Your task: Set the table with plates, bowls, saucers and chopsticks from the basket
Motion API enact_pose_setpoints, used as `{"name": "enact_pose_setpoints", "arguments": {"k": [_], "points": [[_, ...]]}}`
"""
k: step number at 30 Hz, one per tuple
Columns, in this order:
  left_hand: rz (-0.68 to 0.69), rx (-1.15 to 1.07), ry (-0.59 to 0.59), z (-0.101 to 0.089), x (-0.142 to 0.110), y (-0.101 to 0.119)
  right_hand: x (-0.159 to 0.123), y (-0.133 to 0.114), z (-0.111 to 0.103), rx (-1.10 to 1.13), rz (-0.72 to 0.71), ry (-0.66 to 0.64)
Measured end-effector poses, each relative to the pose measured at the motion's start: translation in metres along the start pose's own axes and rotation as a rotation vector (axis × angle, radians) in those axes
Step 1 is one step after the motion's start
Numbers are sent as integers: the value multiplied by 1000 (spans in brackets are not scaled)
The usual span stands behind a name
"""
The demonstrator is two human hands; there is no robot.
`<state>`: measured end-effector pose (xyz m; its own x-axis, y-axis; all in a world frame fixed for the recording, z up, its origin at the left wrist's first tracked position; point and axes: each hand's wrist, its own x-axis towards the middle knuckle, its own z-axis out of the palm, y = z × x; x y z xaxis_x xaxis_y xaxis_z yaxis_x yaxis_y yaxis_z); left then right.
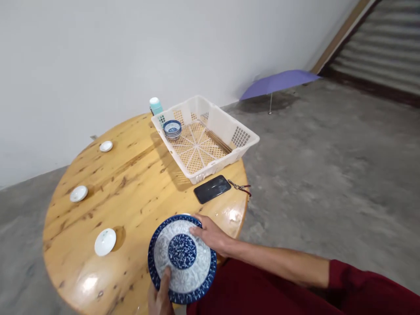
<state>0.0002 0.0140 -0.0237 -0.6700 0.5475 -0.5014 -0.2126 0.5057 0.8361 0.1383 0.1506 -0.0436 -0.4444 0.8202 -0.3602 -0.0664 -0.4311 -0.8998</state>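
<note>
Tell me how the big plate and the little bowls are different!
The plate is wide; the bowls are smaller. The plate is in the left hand and right hand; the bowls are stacked inside the basket. Both are blue and white, with patterned blue rims.

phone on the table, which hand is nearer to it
Right. The right hand, at the upper right edge of the plate, is just below the phone in the picture; the left hand, at the plate's lower left, is farther off.

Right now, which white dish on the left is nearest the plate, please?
The white dish lowest in view, left of the plate; the others sit nearer the wall.
</note>
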Motion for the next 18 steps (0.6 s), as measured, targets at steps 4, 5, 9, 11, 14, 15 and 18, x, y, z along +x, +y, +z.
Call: {"name": "enact_pose_setpoints", "arguments": {"k": [4, 5, 9, 11, 14, 15, 18], "points": [[107, 40, -116, 8, 0, 14, -11, -20, -14, 40, -12, 59], [156, 83, -111, 10, -1, 19, -11, -26, -18, 49, 0, 63], [280, 296, -85, 15, -1, 48, -4, -64, -35, 54, 3, 41], [253, 304, -156, 25, 2, 68, 6, -89, -47, 38, -10, 9], [204, 101, -327, 56, 7, 107, 30, -131, -70, -11, -13, -34], [217, 23, -350, 71, 9, 121, 41, -145, -80, -29, -25, -41], [342, -59, -387, 121, 19, 163, 78, -183, -114, -70, -106, -25]]}}
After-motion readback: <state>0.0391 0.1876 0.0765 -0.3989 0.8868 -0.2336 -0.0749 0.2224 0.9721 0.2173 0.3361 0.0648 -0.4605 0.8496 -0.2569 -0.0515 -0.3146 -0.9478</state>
